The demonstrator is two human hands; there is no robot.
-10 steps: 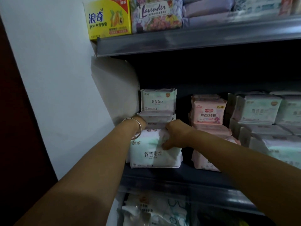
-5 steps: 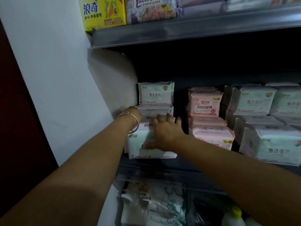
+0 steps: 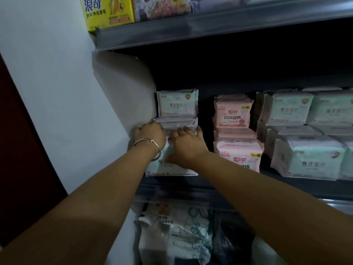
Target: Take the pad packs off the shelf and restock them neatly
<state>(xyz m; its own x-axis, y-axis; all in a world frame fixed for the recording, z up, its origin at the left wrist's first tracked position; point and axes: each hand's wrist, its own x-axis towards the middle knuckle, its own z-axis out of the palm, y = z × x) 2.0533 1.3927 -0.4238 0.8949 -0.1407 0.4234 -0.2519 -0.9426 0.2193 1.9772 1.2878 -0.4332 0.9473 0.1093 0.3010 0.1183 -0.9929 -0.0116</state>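
We have both hands at the far-left stack of mint-and-white pad packs [image 3: 176, 142], which sits on the middle shelf [image 3: 191, 183] hard against the white side wall [image 3: 122, 96]. That stack is our landmark. Its front pack [image 3: 168, 168] lies at the bottom nearest us, flat packs are piled behind it, and one upright pack [image 3: 177, 103] stands at the top rear.

Our left hand [image 3: 150, 133], with a bangle [image 3: 148, 145] at the wrist, is on the stack's left side next to the wall. Its fingers are turned away from us, so we cannot tell whether they are curled round a pack or merely pressed to it. Our right hand [image 3: 186, 143] lies flat over the front of the stack, its fingers [image 3: 182, 130] straight and slightly spread, touching the flat packs without gripping.

We judge these packs light and soft: padded contents in thin glossy film, which will squash under pressure and probably slide on each other. So we would take them by both short ends, squeezing gently, and support the pile from below so the middle ones do not slip out.

Just right of the stack, across a dark gap, stand pink packs [image 3: 234, 113], and beyond those more mint packs [image 3: 307, 159].
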